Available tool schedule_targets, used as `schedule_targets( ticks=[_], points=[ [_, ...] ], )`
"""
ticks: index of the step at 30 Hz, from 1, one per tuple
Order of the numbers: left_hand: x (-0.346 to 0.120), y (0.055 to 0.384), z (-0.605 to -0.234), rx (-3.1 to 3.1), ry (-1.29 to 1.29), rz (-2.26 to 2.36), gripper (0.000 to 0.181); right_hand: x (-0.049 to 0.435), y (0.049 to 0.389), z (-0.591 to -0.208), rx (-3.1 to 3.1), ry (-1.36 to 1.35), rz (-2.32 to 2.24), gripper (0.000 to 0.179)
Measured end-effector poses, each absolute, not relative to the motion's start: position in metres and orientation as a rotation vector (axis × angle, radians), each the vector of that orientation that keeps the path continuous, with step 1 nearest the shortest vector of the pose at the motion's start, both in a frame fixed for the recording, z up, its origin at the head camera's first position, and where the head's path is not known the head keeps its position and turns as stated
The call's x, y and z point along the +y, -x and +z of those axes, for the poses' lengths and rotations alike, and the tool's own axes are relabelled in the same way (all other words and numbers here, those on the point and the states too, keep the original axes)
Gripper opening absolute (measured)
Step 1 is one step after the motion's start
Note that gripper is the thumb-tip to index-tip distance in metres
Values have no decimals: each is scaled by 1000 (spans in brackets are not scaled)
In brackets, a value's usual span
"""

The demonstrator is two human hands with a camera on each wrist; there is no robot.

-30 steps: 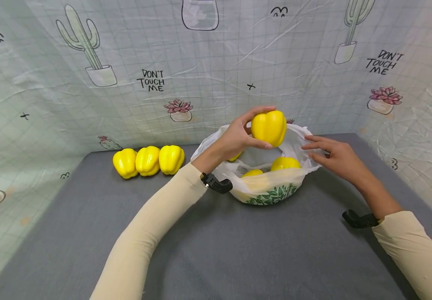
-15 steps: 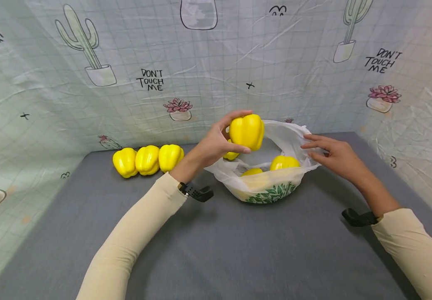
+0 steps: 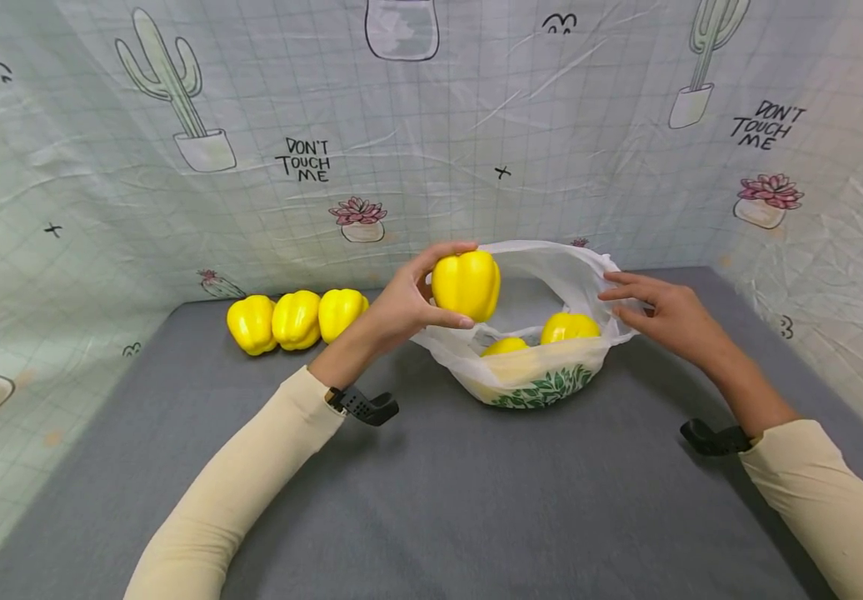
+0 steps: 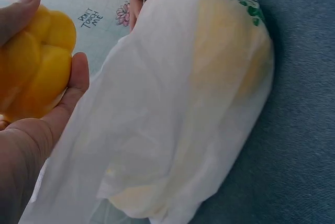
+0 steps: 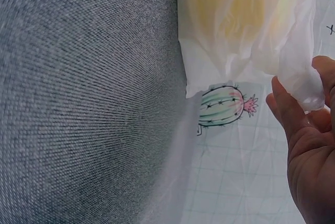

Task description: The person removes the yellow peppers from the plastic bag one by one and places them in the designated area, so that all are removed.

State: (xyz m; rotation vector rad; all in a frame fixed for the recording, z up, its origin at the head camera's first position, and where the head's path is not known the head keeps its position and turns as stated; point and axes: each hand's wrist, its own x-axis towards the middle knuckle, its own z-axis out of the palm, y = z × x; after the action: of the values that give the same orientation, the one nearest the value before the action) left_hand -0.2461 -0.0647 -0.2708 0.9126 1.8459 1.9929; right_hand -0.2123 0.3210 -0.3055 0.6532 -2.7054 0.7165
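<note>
Curled round a yellow pepper (image 3: 466, 285), my left hand (image 3: 401, 307) holds it above the bag's edge — my right hand (image 3: 664, 312) pinches the white bag (image 3: 544, 367) rim

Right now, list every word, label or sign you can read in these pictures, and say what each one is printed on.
"DON'T TOUCH ME" on the printed backdrop, left of centre in the head view.
"DON'T TOUCH ME" again on the backdrop's right side.
"DON'T TOUCH ME" in the left wrist view, tilted, on the same backdrop.
The plastic bag bears only a green leaf print, with no readable words.
The yellow pepper in the left hand bears no label.
</note>
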Motion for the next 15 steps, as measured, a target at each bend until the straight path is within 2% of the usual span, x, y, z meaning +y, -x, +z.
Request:
schedule_targets(
  ticks=[15],
  points=[
    [-83,233,-272,1922,-876,1981,89,321,212,-310,-2697,-655,733,28]
  ],
)
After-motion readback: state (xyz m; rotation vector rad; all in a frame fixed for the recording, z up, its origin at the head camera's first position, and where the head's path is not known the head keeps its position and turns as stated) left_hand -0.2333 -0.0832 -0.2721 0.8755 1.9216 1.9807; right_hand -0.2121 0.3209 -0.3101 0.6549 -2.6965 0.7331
